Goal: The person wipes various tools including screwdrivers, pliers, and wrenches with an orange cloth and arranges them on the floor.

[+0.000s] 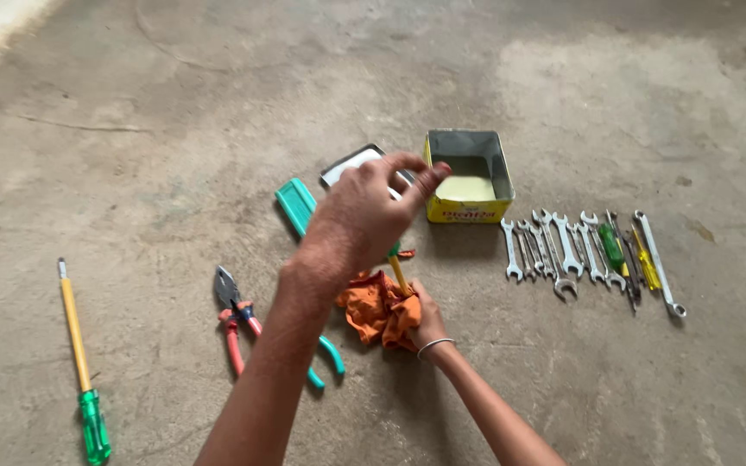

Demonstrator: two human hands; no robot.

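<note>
Wiping yellow-shafted screwdriver (400,274), crumpled orange cloth (379,312), right hand (426,321)

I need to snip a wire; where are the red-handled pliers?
The red-handled pliers lie on the concrete floor, left of the orange cloth.

Two bare forearms without sleeves, a thin silver bangle (435,345) on the right wrist
</note>
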